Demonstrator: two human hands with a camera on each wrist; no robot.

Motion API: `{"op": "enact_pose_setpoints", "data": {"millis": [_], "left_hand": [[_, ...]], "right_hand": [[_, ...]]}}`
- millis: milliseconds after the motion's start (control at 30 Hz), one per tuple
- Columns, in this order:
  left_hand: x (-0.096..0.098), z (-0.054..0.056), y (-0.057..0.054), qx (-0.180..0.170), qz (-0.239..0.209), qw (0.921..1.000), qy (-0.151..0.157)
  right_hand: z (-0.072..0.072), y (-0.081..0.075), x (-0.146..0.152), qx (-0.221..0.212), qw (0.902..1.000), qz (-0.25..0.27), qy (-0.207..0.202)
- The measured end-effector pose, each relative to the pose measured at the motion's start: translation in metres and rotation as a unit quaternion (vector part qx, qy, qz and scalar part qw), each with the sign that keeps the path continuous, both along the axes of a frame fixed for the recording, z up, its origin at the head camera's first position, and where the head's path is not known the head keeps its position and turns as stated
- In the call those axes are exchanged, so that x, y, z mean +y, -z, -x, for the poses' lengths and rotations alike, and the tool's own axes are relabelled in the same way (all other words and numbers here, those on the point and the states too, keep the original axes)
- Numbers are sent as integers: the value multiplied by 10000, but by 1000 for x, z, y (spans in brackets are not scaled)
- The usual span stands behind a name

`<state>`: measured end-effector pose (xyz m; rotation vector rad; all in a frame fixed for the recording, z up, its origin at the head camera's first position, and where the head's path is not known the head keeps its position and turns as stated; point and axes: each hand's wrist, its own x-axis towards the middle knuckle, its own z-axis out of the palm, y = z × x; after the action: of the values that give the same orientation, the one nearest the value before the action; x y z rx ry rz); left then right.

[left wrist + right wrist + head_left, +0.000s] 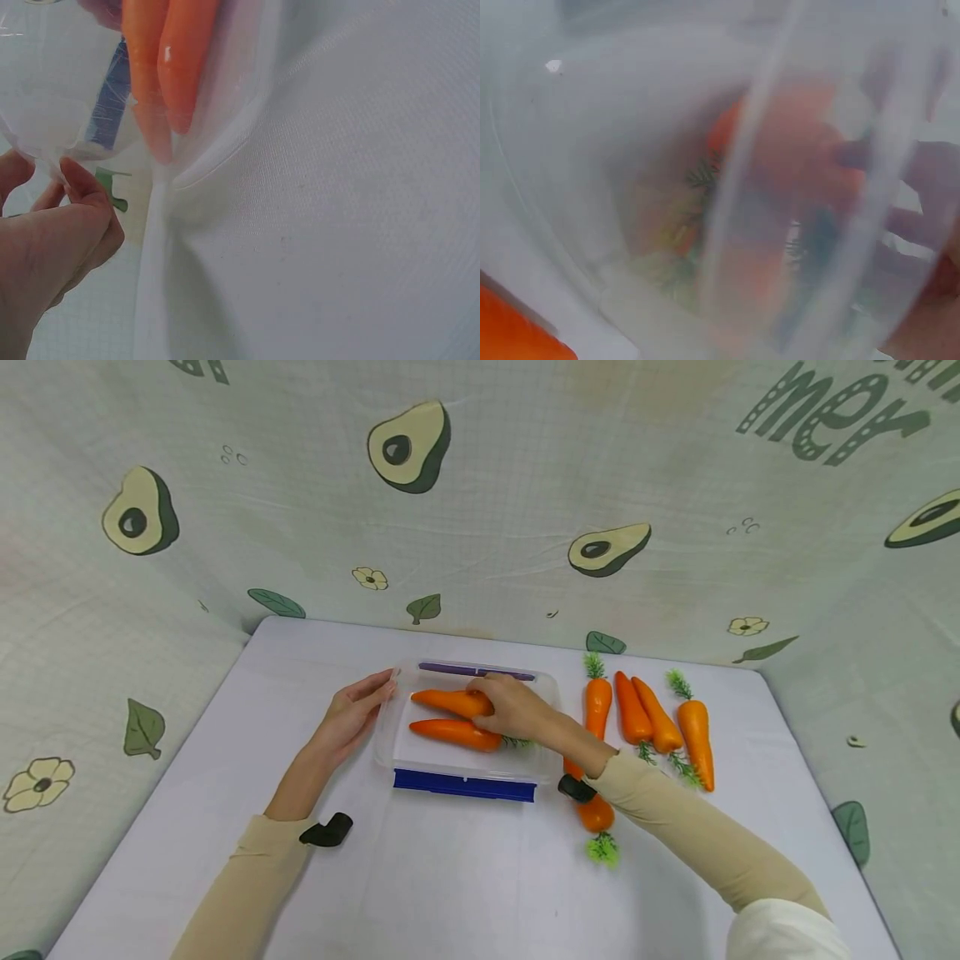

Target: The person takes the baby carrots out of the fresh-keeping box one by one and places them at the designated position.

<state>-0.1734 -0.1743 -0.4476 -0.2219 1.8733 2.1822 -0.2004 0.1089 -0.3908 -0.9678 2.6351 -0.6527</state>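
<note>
A clear plastic food box (384, 747) with a blue front latch (465, 785) stands on the table. My left hand (352, 717) pinches its left rim; in the left wrist view the thumb and fingers meet at that edge. Inside lie two orange carrots side by side, their tips to the left. My right hand (517, 706) reaches in and grips the rear carrot (442, 699) near its thick end, its fingers covering the top. Closer to the front latch lies the other carrot (453, 733), green leaves showing beside it. Through the box's plastic, the right wrist view is hazy.
Several more carrots lie right of the box, among them a leafy one (697, 735) and an adjoining pair (645, 718). Beneath my right forearm, another carrot (596, 817) is partly hidden. A patterned cloth (495, 510) rises behind the white table (450, 877).
</note>
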Motion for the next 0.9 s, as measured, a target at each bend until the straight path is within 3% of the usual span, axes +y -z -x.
{"op": "enact_pose_setpoints", "data": {"millis": [400, 900], "left_hand": [[1, -1, 1, -17, -75, 9999, -72], [1, 0, 0, 12, -49, 10000, -35]], "right_hand": [[-6, -9, 15, 346, 9994, -11, -15], [-15, -20, 47, 744, 9959, 495, 116]]}}
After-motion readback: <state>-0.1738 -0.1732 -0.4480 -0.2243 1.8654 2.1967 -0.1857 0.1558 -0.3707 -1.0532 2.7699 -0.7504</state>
